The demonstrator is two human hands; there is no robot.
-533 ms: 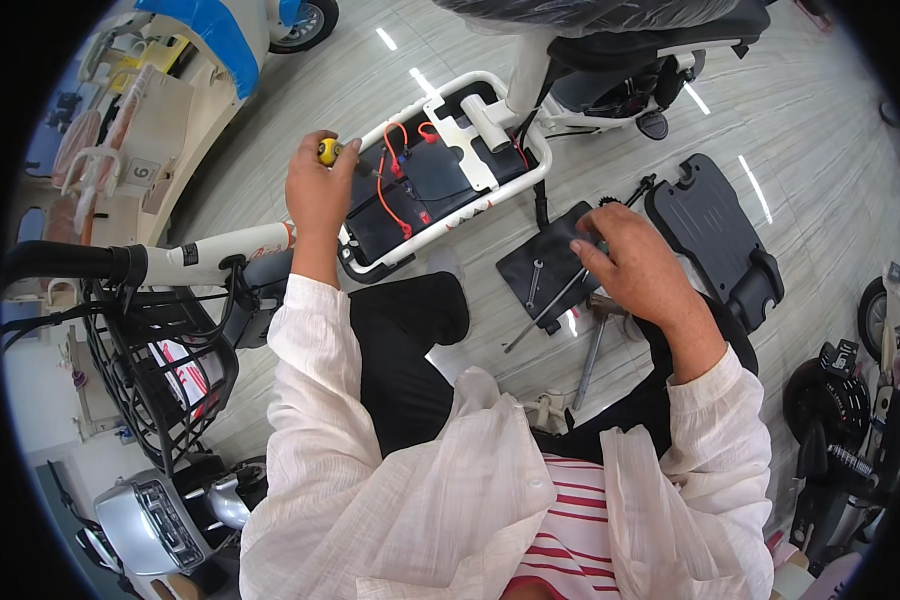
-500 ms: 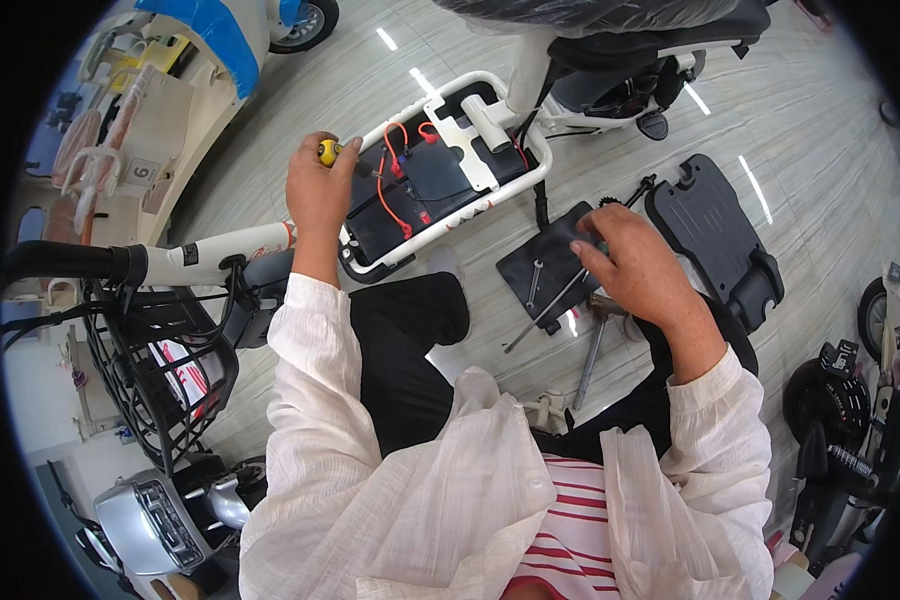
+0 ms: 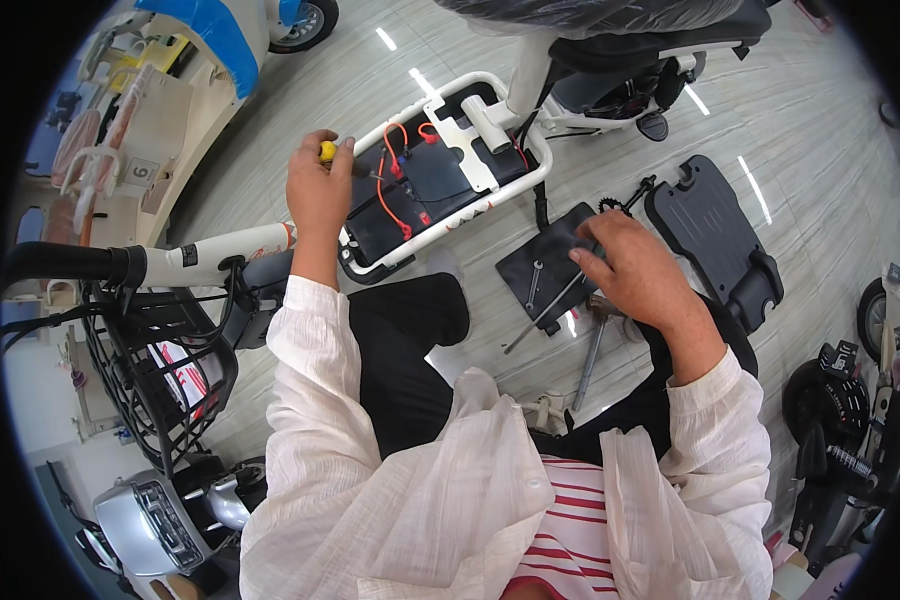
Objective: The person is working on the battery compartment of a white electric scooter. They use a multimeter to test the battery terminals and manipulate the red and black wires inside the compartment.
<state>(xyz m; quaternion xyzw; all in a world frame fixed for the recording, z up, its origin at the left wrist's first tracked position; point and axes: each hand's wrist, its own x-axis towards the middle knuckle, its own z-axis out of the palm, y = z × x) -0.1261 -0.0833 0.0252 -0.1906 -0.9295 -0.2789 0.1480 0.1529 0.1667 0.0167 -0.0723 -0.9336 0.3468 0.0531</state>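
My left hand is closed round a screwdriver with a yellow handle. Its thin shaft points right, over the black battery pack in a white scooter frame. Orange wires with red ends run across the pack. My right hand hovers above a black mat, thumb and fingers curled close together; what is between them, if anything, is too small to make out. A long metal rod slants out from below that hand; its upper end is hidden. A wrench lies on the mat.
A hammer lies between my legs. Right of the mat is a dark plastic cover. The scooter's handlebar and black basket stand left. Other vehicles surround me, including a silver-fronted one.
My left hand has turned the screwdriver a little, its shaft now showing by the battery pack. My right hand's fingers have shifted slightly over the mat. The tools on the floor have not moved.
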